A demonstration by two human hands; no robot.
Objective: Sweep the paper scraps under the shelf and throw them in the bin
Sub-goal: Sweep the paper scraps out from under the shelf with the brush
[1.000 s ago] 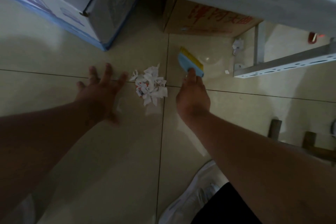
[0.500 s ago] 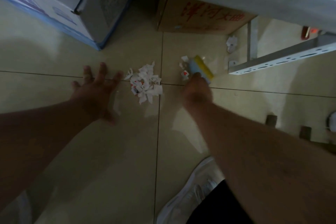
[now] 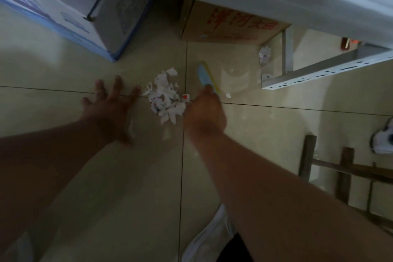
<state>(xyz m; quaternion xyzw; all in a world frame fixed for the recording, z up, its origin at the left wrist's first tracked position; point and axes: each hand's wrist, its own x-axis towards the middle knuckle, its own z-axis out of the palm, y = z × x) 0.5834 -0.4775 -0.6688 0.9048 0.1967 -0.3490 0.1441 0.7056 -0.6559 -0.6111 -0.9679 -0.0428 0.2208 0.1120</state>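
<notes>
I see the tiled floor (image 3: 63,176) filling most of the view, with the shelf (image 3: 319,72) at upper right, a brown box (image 3: 229,25) under it and a blue-edged box (image 3: 70,19) at upper left. My left hand (image 3: 108,110) lies flat on the floor with fingers spread wide, just left of the scraps, acting as a stop. My right hand (image 3: 205,112) grips the small blue and yellow brush (image 3: 205,76), which has swung back toward the pile since half a second ago, when it reached out to the right for loose bits. The pile (image 3: 164,97) sits on the tile seam between both hands, and a red-marked scrap (image 3: 185,97) that lay apart a moment ago now touches its right edge, so I judge the gathering is nearly done here. One crumpled piece (image 3: 264,54) is still under the shelf beside its leg, and a tiny white fleck (image 3: 228,95) lies just right of the brush. No bin is in view; I think those strays come next.
</notes>
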